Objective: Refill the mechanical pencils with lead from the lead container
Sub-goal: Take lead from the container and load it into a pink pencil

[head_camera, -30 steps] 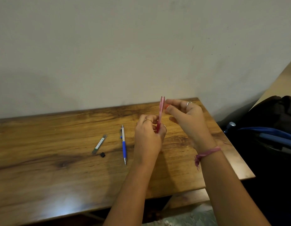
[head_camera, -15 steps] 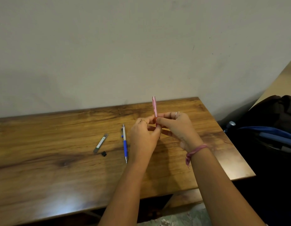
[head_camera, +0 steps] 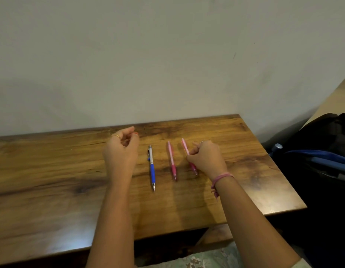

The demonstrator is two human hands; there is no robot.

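head view | right hand (head_camera: 206, 157) closed around light pink pencil (head_camera: 185, 147), tip down at counter (head_camera: 51, 180) | left hand (head_camera: 121, 149) curled shut, contents cannot tell | blue pencil (head_camera: 152, 167) and dark pink pencil (head_camera: 172, 161) lie side by side between hands

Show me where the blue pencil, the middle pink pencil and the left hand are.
blue pencil (head_camera: 152, 172): head view, on its blue grip.
middle pink pencil (head_camera: 171, 158): head view, on its barrel.
left hand (head_camera: 121, 149): head view, on its back.
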